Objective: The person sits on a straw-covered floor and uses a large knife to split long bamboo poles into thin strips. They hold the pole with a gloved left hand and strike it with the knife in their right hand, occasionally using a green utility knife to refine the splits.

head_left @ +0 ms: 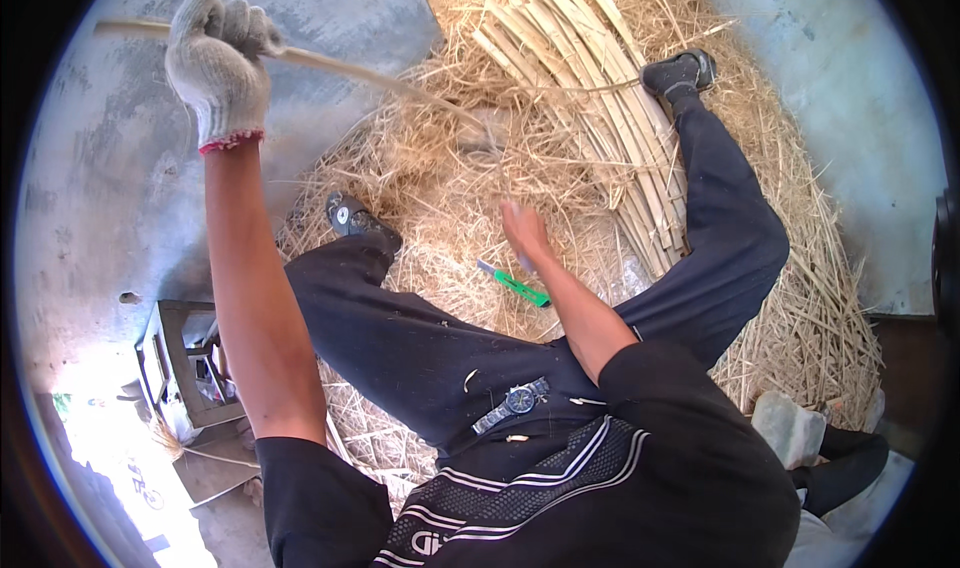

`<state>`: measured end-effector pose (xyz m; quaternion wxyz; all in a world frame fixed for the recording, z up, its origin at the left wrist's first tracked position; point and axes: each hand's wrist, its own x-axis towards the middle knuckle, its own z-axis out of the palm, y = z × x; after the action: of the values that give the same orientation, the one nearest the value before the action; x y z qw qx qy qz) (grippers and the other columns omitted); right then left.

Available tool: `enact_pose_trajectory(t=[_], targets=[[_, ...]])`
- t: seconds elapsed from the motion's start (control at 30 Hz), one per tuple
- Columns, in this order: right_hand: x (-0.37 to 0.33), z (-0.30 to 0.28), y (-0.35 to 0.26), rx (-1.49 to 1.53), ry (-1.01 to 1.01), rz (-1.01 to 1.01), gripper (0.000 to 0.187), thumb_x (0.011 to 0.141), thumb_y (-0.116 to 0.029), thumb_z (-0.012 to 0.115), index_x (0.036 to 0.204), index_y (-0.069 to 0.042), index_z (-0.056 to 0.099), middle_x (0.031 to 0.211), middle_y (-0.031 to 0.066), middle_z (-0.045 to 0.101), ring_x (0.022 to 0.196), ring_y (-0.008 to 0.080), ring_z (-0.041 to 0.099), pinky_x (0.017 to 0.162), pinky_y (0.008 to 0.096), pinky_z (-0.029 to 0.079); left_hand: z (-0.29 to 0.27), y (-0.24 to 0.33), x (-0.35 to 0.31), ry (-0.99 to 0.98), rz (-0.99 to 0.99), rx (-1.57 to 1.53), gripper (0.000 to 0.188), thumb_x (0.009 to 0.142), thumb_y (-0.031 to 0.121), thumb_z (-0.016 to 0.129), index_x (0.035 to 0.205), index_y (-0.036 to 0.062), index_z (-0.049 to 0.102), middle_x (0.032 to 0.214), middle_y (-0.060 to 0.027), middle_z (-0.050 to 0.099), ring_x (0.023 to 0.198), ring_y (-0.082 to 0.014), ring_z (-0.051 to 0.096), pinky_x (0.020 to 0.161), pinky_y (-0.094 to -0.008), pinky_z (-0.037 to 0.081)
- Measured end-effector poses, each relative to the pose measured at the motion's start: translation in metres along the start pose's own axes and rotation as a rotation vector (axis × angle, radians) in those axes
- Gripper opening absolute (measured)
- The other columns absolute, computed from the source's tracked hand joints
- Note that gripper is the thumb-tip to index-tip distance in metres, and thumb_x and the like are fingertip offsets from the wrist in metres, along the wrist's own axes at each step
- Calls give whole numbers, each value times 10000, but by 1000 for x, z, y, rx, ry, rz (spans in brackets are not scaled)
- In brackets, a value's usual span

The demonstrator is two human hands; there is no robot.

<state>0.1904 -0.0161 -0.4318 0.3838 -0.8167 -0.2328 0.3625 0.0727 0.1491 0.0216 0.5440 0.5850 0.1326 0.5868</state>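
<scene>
My left hand [222,53], in a pale knitted glove with a red cuff, is raised at the upper left. Its fingers are wrapped round a long, thin bamboo strip [350,69], which slants down to the right towards the shavings. My bare right hand [525,232] is low between my legs, its fingers curled and partly blurred. A faint smear reaches up from it towards the strip's far end; what it holds is too blurred to make out. Just below that hand, a green-handled utility knife [520,288] lies on the shavings.
A bundle of split bamboo strips [590,98] lies beside my right leg, under a strip near my shoe [682,73]. Curly shavings [430,158] cover the floor. A wristwatch [519,400] rests on my lap. A dark-framed box [190,363] stands at the left.
</scene>
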Motion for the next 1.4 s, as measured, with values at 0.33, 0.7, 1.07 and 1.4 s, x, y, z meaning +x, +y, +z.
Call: enact_pose_trajectory(t=[0.33,0.7,1.07,1.4], targets=[[-24,-39,-61,442,-113,117,695,942,-655,467,677,-18,553,644,152,594,540,245,575,611,435,520,18,4,-7,62,4,41,432,957,168,534,596,166,297,502,27,193,424,-138,190,424,-324,253],[13,3,20,44,-11,94,766,933,-662,443,788,51,683,687,222,669,650,331,697,693,471,541,15,2,-7,-5,2,12,434,916,172,572,577,167,301,493,22,222,399,-132,213,411,-315,280],[-41,-48,-83,274,-77,-274,633,967,-647,430,682,-88,508,579,10,465,553,176,480,546,364,406,-28,8,4,-348,-169,-201,381,783,153,572,541,172,278,522,11,205,465,-172,227,481,-362,334],[-48,-36,-77,253,-169,53,603,994,-578,424,629,-100,464,548,-29,434,433,107,418,372,327,359,-41,6,-2,-349,-176,-220,384,784,165,577,545,171,276,536,13,190,502,-166,205,522,-325,299]])
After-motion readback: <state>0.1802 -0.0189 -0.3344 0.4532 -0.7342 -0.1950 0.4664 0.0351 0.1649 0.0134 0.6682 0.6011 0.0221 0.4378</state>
